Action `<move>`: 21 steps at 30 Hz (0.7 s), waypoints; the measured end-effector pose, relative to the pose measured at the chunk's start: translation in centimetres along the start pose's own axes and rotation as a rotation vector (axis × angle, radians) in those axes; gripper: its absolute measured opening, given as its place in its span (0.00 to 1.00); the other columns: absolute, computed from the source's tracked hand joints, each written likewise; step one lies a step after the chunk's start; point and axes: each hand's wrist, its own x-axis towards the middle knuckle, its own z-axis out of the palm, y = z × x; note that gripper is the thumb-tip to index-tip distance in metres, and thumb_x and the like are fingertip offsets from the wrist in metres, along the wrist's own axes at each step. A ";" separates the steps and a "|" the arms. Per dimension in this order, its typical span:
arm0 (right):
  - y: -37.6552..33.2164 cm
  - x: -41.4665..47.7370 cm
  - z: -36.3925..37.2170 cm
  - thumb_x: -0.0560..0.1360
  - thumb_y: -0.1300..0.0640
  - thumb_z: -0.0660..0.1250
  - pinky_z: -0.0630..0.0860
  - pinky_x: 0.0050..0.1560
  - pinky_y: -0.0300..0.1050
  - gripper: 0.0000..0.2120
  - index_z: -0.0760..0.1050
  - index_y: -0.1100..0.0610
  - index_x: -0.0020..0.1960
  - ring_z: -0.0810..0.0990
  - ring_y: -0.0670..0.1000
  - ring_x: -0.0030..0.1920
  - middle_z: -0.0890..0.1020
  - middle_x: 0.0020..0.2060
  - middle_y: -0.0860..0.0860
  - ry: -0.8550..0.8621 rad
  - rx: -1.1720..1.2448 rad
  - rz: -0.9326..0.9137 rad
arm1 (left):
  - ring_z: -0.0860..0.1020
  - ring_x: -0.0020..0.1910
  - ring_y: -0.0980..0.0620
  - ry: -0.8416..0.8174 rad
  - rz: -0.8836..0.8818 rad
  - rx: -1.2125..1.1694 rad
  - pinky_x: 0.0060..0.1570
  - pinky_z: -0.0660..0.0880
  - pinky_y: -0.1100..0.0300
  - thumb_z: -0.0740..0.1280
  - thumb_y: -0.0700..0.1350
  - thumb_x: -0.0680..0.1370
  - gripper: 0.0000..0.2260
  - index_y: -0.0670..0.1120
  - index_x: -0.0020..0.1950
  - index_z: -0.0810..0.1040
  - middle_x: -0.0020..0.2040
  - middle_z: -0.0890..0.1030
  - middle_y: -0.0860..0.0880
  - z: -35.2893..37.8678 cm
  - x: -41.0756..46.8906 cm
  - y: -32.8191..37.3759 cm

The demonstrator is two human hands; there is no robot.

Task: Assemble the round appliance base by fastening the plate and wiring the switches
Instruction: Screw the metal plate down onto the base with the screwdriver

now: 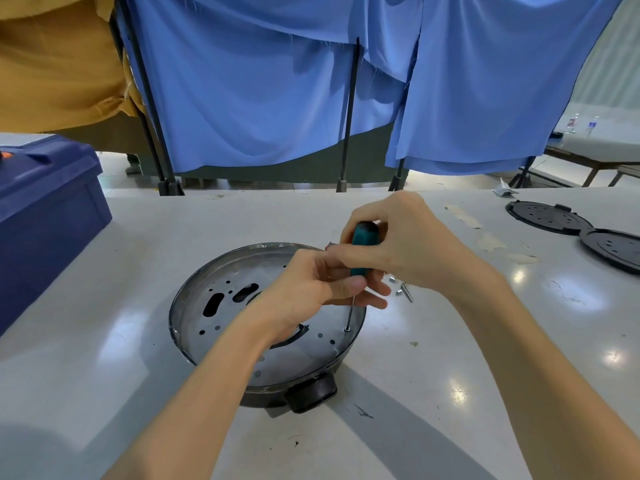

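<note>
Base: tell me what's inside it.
A metal plate with holes and slots lies inside the base. The screwdriver in the right hand stands tip-down on a screw near the rim. The left hand, gripping its shaft, and forearm cover the plate's middle; anything beneath is hidden.

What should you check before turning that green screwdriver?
1. Screwdriver tip sits on the screw: ok.
2. Right hand grips the handle: ok.
3. Left hand steadies the screwdriver lower down: ok.
4. Shaft stands straight over the screw: cannot tell from this angle.
5. Plate lies flat inside the base: cannot tell.
6. Spare screws lie close by on the table: ok.
</note>
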 end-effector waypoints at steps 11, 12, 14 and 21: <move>0.8 0.1 0.4 0.73 0.58 0.73 0.76 0.27 0.42 0.10 0.78 0.63 0.37 0.76 0.52 0.26 0.78 0.27 0.57 0.006 0.107 0.061 | 0.85 0.47 0.42 0.100 -0.004 0.072 0.49 0.81 0.55 0.72 0.37 0.73 0.11 0.39 0.54 0.82 0.46 0.86 0.43 -0.5 0.3 0.0; 0.9 0.1 0.5 0.73 0.57 0.73 0.75 0.28 0.42 0.12 0.77 0.63 0.36 0.76 0.52 0.28 0.78 0.26 0.57 0.031 0.099 0.079 | 0.85 0.46 0.42 0.108 -0.005 0.058 0.47 0.81 0.56 0.70 0.36 0.74 0.09 0.39 0.53 0.81 0.45 0.86 0.43 -0.4 0.4 -0.1; 0.8 0.0 0.9 0.73 0.56 0.73 0.73 0.28 0.40 0.14 0.75 0.62 0.33 0.73 0.53 0.25 0.76 0.24 0.56 0.081 0.072 0.107 | 0.85 0.45 0.41 0.095 -0.010 0.054 0.47 0.81 0.56 0.67 0.34 0.76 0.07 0.38 0.53 0.81 0.44 0.86 0.44 -0.4 0.5 -0.2; -1.1 0.1 4.0 0.73 0.54 0.69 0.61 0.32 0.39 0.16 0.66 0.55 0.32 0.64 0.46 0.29 0.66 0.26 0.47 0.249 -0.099 0.135 | 0.85 0.46 0.46 0.093 0.021 0.060 0.50 0.81 0.56 0.64 0.33 0.78 0.13 0.48 0.44 0.84 0.41 0.84 0.47 -1.2 -0.5 -1.0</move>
